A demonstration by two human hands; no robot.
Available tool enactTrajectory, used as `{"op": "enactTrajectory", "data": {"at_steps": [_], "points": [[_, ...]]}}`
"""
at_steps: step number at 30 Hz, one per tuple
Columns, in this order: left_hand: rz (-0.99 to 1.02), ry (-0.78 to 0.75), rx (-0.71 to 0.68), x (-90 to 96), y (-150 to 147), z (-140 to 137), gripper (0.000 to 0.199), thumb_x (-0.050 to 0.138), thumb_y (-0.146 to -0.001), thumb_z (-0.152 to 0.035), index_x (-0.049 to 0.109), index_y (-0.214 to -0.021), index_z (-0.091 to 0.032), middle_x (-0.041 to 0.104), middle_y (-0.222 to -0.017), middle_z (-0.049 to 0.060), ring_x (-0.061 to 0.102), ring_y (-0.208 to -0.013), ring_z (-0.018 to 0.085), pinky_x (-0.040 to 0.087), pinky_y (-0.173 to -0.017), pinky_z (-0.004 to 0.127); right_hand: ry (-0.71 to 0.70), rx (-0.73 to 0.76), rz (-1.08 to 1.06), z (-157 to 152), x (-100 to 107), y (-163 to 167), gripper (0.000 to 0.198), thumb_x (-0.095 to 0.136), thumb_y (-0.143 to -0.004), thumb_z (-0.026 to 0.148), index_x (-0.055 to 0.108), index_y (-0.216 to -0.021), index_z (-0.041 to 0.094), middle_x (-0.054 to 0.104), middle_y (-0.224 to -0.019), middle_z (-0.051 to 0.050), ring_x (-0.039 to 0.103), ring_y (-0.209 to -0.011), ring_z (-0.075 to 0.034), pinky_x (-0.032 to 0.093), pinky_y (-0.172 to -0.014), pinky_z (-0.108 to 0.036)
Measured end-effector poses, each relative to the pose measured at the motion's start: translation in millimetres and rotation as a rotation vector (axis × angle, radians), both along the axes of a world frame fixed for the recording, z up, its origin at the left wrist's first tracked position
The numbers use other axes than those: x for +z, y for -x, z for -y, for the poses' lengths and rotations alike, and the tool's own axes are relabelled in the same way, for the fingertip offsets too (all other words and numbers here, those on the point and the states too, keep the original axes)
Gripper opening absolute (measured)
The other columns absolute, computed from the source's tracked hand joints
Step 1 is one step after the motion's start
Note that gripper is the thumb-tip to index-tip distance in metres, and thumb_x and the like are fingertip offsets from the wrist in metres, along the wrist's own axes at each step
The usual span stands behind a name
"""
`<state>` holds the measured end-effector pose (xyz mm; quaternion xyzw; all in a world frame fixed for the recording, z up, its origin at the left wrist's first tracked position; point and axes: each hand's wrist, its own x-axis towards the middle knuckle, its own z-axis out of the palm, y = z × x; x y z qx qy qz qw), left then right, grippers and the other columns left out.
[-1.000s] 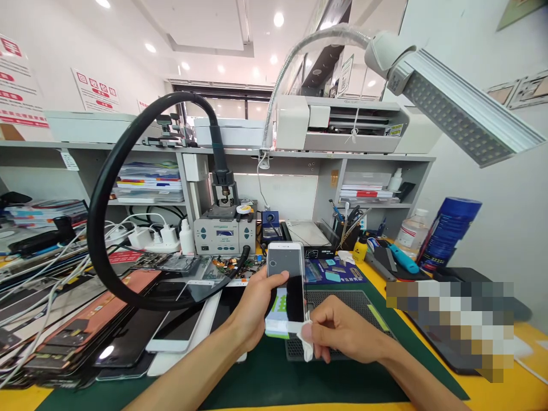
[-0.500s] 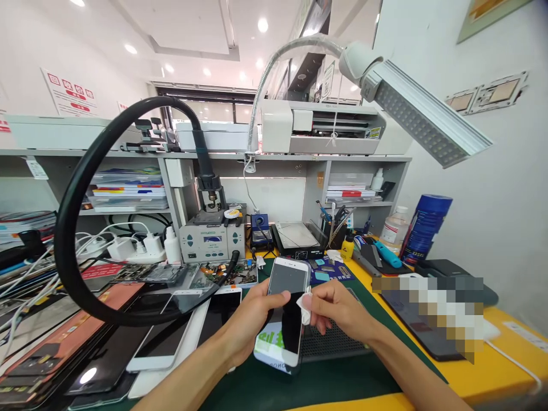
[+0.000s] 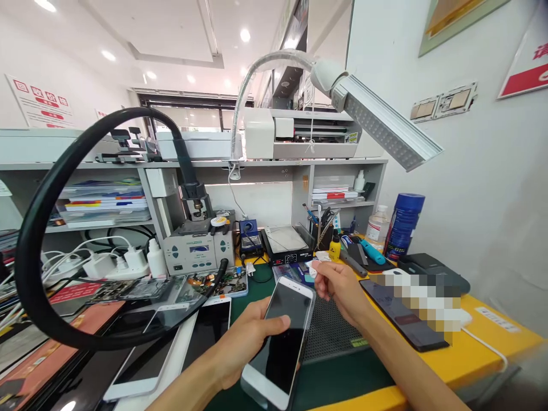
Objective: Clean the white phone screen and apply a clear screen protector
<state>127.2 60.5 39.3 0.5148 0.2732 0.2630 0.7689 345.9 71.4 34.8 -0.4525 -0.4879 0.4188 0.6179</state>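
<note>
A white smartphone (image 3: 280,357) with a dark screen, apparently in a clear case, lies tilted in my left hand (image 3: 250,337). The thumb rests on the glass and the fingers go around the back, mostly hidden. My right hand (image 3: 340,285) is up beyond the phone's top right corner, apart from it. Its thumb and forefinger pinch a small white tissue (image 3: 313,270), partly covered by the fingertips. Below the right hand lies a dark perforated mat (image 3: 331,331) on the green work mat (image 3: 342,379).
Left are more phones (image 3: 148,359) and a thick black hose (image 3: 32,251) arching from the hot-air station (image 3: 199,249). Behind stand a heating plate (image 3: 289,245), a tool holder (image 3: 323,234) and a yellow bottle (image 3: 334,248). A dark tablet-like panel (image 3: 402,314) lies right. A lamp (image 3: 389,123) hangs overhead.
My right hand has drawn the tissue off the phone's edge, up and away. The phone has come lower and nearer in my left hand. The camera has turned to the right.
</note>
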Motion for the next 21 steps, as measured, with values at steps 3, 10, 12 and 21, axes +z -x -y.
{"op": "enactTrajectory", "data": {"at_steps": [3,10,12,21], "points": [[-0.032,0.011,-0.041,1.3,-1.3,2.2,0.029,0.066,-0.083,-0.025,0.065,-0.110,-0.017,0.071,-0.083,0.006,0.066,-0.059,0.018,0.057,-0.059,0.032,-0.008,0.118,0.048,3.5,1.6,-2.6,0.043,0.072,-0.078,0.042,0.053,-0.050,0.017,0.050,-0.046,0.003,0.044,-0.041,-0.009,0.029,-0.041,-0.022],[-0.033,0.134,-0.123,-2.9,1.4,-2.5,0.031,0.064,-0.080,-0.019,0.064,-0.111,-0.018,0.071,-0.077,0.007,0.068,-0.064,0.022,0.057,-0.061,0.036,-0.033,0.289,0.333,5.0,-1.3,1.0,0.041,0.072,-0.081,0.038,0.046,-0.056,0.018,0.044,-0.044,0.007,0.038,-0.042,-0.007,0.027,-0.043,-0.021],[-0.014,0.177,-0.173,-4.8,3.3,-3.9,0.032,0.063,-0.082,-0.019,0.062,-0.114,-0.018,0.071,-0.075,0.009,0.070,-0.069,0.024,0.056,-0.063,0.037,-0.018,0.300,0.319,5.2,-0.3,2.6,0.034,0.075,-0.080,0.039,0.050,-0.067,0.019,0.048,-0.051,0.008,0.040,-0.044,-0.007,0.029,-0.043,-0.020],[0.073,0.360,-0.262,-10.8,0.7,-11.4,0.041,0.063,-0.080,-0.023,0.053,-0.120,-0.019,0.069,-0.078,0.011,0.070,-0.066,0.029,0.054,-0.068,0.047,-0.173,0.087,0.669,6.6,-0.5,13.4,0.021,0.065,-0.088,0.040,0.074,-0.081,0.022,0.071,-0.086,-0.003,0.063,-0.081,-0.019,0.048,-0.071,-0.029]]}}
